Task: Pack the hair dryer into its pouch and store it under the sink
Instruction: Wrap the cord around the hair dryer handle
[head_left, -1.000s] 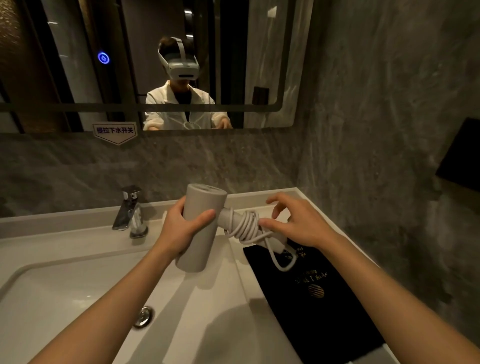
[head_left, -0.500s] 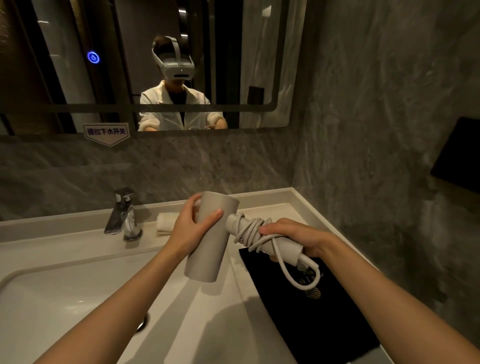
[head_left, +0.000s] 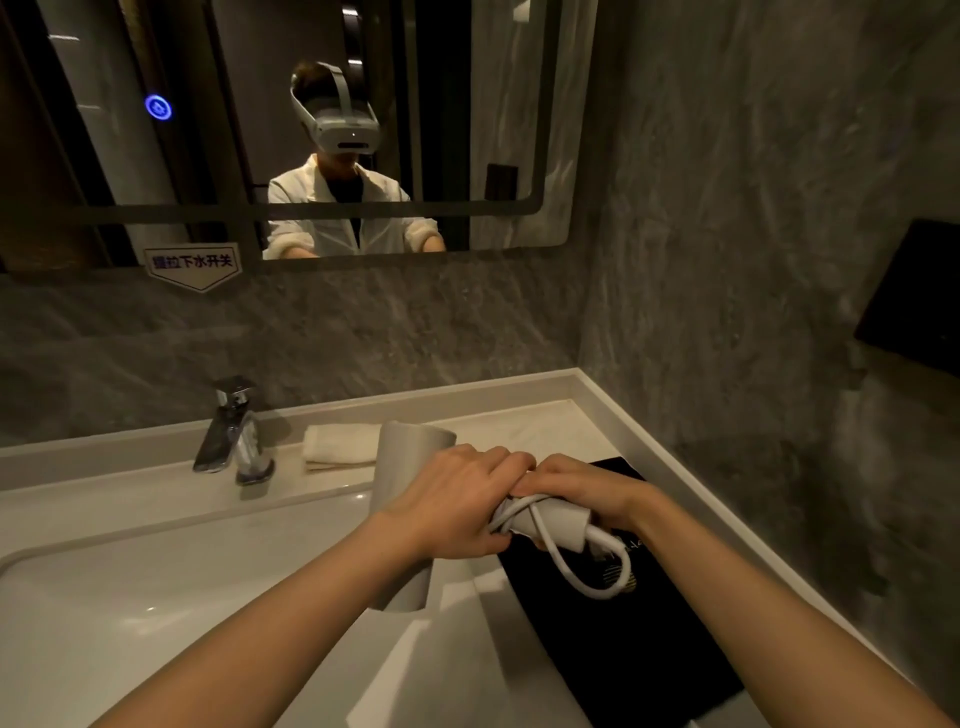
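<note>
both forearms reach forward from the bottom edge and meet over the right side of the table (head_left: 545, 415). the left hand (head_left: 457, 501) lies palm down, fingers curled over the joint where the hair dryer (head_left: 402, 457) barrel meets its handle. the right hand (head_left: 582, 491) wraps the handle from behind, fingers closed on it and on the cord (head_left: 558, 558) wound around it, one loop hanging loose. the dryer is held above the black pouch (head_left: 623, 649), which lies flat on the table beside the sink (head_left: 130, 597). a folded towel (head_left: 337, 444) sits near the faucet (head_left: 234, 431).
</note>
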